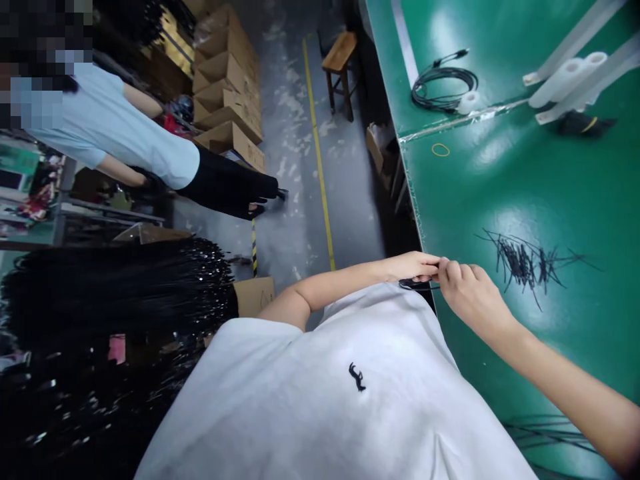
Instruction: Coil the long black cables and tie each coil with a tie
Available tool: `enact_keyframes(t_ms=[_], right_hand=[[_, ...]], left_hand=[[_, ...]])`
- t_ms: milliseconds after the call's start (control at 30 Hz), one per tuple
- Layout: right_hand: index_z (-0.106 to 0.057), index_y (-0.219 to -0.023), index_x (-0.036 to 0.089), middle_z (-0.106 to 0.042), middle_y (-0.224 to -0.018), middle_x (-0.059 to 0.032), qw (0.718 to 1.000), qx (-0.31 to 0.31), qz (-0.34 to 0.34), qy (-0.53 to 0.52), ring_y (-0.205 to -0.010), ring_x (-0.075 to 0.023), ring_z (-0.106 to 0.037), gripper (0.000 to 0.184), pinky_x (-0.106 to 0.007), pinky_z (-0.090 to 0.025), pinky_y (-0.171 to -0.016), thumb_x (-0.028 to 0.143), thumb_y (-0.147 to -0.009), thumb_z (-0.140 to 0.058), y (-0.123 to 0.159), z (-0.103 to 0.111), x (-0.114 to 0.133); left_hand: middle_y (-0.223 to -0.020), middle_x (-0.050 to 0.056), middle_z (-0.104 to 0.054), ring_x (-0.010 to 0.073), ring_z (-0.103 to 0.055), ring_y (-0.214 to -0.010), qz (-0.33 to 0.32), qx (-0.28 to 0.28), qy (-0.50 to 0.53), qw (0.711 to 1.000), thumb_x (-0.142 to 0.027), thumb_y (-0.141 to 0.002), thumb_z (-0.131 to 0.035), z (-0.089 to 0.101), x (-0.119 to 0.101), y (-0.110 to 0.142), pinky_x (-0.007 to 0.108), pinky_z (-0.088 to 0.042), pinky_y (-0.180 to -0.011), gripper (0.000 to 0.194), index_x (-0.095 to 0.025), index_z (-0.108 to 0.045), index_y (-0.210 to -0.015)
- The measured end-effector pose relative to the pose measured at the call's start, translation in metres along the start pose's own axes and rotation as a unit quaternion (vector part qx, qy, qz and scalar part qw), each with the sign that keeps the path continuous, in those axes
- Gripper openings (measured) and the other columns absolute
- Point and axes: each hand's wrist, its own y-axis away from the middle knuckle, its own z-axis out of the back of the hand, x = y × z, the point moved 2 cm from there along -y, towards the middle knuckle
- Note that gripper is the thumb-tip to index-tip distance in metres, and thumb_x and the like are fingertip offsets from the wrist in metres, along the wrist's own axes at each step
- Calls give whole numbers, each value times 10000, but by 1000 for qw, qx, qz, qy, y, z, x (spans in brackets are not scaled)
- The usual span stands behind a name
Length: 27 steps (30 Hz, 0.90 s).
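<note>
Both my hands meet at the near edge of the green table, fingertips close together. My left hand (413,267) is closed in a pinch, with the fingers pressed together. My right hand (465,287) is also closed, its fingers curled against the left fingertips. A thin black cable (411,285) shows just below the left hand, in front of my shirt, and runs toward the right hand. The exact spot where the fingers grip it is mostly hidden. To the right, a loose pile of short black ties (523,263) lies on the green table (465,193).
A coiled black cable (445,87), a yellow rubber band (441,150) and white rolls (567,80) are on the table. Black cables (550,430) lie lower right. Left are a large black cable bundle (115,287), cardboard boxes (230,100), a stool (340,57) and another person (135,140).
</note>
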Motion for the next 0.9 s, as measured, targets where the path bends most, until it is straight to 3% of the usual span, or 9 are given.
enact_keyframes(t_ms=[167,300,400,500,567,633,733,900], right_hand=[[-645,-797,50,-564,-686,-109,996,90,6,-25,-625,-215,-531,283,-316,-282,-551,-33,-846,-378,-7,-2,0],[-648,-848,63,-628,-721,-122,976,175,-53,-116,-647,-212,-588,238,-298,-260,-538,17,-852,-414,-10,-12,-16],[-643,-941,120,-678,-794,-108,947,232,-152,-160,-656,-205,-617,246,-281,-208,-488,154,-931,-400,-13,-17,-37],[-621,-933,172,-695,-811,-81,932,245,-208,-169,-638,-190,-620,286,-267,-197,-470,280,-978,-360,-14,-17,-55],[-593,-859,189,-690,-783,-66,935,230,-206,-177,-606,-179,-610,265,-260,-217,-476,291,-967,-374,-13,-17,-61],[-569,-815,208,-680,-748,-57,936,208,-207,-195,-564,-180,-596,216,-259,-231,-468,288,-939,-411,-11,-18,-63],[-556,-807,240,-683,-743,-69,934,172,-227,-217,-533,-196,-585,110,-270,-217,-439,286,-879,-486,-7,-19,-65],[-496,-703,251,-658,-681,-81,941,145,-201,-229,-497,-194,-540,144,-289,-212,-432,280,-841,-523,-7,-30,-77]], left_hand=[[-636,-45,-465,76,-384,-576,11,-15,-41,999,-186,-931,-494,-6,0,-3,230,-345,-585,340,-98,-618,-1235],[-845,8,-625,115,-529,-793,6,-64,-123,990,-146,-926,-457,-13,1,-11,275,-434,-851,437,-135,-552,-1352],[-1031,69,-669,139,-579,-936,2,-88,-67,994,-98,-912,-376,-14,-3,-22,307,-420,-976,538,-91,-438,-1446],[-1144,114,-646,155,-601,-1016,-36,-46,4,998,-86,-911,-315,-5,-13,-29,313,-432,-986,601,-50,-299,-1510],[-1180,94,-623,172,-575,-1106,-100,2,-67,993,-106,-914,-351,5,-26,-28,313,-407,-1018,614,-94,-291,-1525],[-1188,80,-594,203,-526,-1177,-163,22,-231,959,-150,-906,-443,16,-38,-24,321,-361,-1059,574,-137,-415,-1479],[-1211,101,-544,257,-479,-1191,-207,-12,-478,853,-164,-847,-567,24,-55,-21,370,-342,-1062,510,-163,-582,-1357],[-1328,164,-514,335,-419,-1263,-258,-71,-680,683,-213,-854,-596,6,-69,-32,439,-321,-1050,324,-133,-698,-1150]])
